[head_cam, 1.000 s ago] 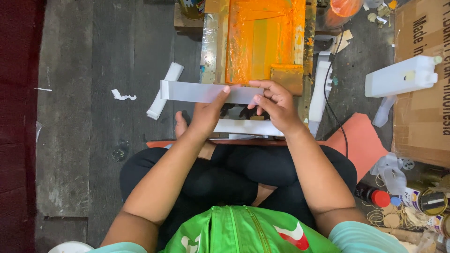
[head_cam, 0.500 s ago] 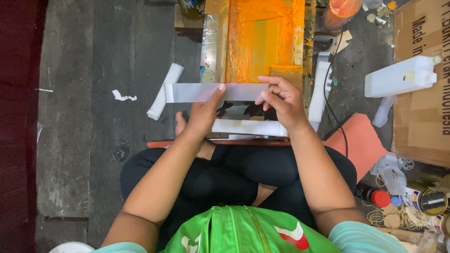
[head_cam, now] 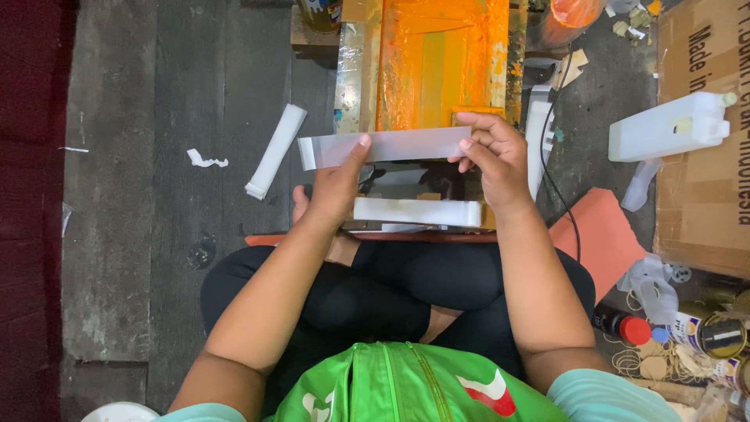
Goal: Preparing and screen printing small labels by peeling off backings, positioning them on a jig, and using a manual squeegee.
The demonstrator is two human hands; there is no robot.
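The long white strip (head_cam: 387, 146) stretched level between both hands, above the person's crossed legs and just in front of the orange-stained printing frame (head_cam: 437, 62). The left hand (head_cam: 336, 184) pinched its left part, thumb on top, and the right hand (head_cam: 496, 156) gripped its right end. A stack of similar white strips (head_cam: 418, 212) lay just below, between the wrists.

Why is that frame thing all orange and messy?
The printing frame ahead of the hands is smeared unevenly with orange ink. On the floor, a torn white paper scrap lies crumpled, left of a white strip bundle lying askew.
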